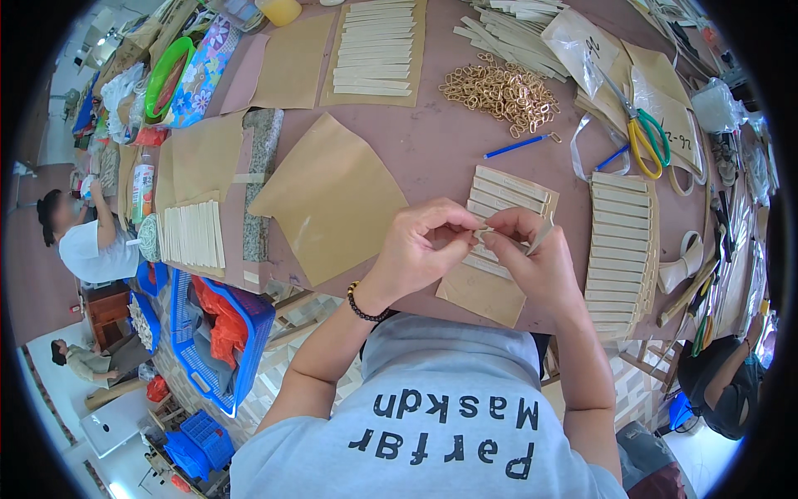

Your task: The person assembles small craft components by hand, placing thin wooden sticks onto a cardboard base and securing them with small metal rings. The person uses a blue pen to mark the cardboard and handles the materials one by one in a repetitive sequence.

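My left hand [426, 254] and my right hand [532, 254] meet over the front of the table, fingertips pinched together. Between them is a narrow cream strip [542, 234], whose free end sticks up past my right fingers. Whether a ring is on the strip is hidden by the fingers. Beneath my hands lies a brown card [484, 293] bearing rows of cream strips [497, 190]. Right of my right hand is a second card with a column of strips [619, 249], small metal pieces along its edge. Beyond them are a heap of gold oval rings [499, 93] and a blue pen [517, 147].
Green-and-yellow-handled scissors [644, 137] rest on plastic bags at the right. A large brown sheet [328, 200] lies left of my hands. More strips [374, 48] sit on paper at the back. A blue basket [218, 341] stands below the table's left. Other people are nearby.
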Motion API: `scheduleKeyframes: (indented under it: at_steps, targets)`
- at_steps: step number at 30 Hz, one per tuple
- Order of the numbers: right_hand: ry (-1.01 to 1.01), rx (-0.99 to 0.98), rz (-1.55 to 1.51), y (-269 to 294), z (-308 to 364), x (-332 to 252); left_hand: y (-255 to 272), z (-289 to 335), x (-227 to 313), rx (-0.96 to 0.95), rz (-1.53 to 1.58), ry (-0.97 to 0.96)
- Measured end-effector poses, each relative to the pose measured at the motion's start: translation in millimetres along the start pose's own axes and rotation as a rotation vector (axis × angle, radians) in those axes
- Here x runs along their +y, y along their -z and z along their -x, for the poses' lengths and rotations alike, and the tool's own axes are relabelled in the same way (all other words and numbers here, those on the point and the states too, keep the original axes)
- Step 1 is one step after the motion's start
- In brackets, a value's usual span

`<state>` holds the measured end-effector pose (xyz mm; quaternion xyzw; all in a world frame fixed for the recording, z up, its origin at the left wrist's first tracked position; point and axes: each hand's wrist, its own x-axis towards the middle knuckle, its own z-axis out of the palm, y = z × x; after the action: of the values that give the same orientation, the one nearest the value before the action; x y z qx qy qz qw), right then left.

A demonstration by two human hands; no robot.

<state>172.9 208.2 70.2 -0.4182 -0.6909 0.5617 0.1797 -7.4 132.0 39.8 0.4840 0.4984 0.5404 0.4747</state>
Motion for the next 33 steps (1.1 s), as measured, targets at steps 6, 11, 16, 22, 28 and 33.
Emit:
scheduleKeyframes:
  at_steps: [6, 11, 16, 22, 28, 33]
  targets:
    - [0.009, -0.002, -0.012, -1, 0, -1, -1, -1, 6, -0.001, 0.102, 0.126]
    - [0.028, -0.022, 0.009, 0, 1, 0, -1, 1, 5, 0.003, 0.157, 0.173]
    - [0.116, 0.044, -0.006, 2, 2, 3, -3, 5, -1, 0.071, 0.194, 0.096]
    - [0.134, 0.815, -0.900, 32, -12, 5, 6, 7, -6, 0.293, 0.285, 0.006]
    - [-0.163, 0.255, -0.820, -3, 8, 14, -3, 4, -8, 0.307, 0.470, 0.063]
    - [-0.077, 0.195, -0.972, -25, 3, 22, -16, 12, 3, 0.195, 0.431, 0.184]
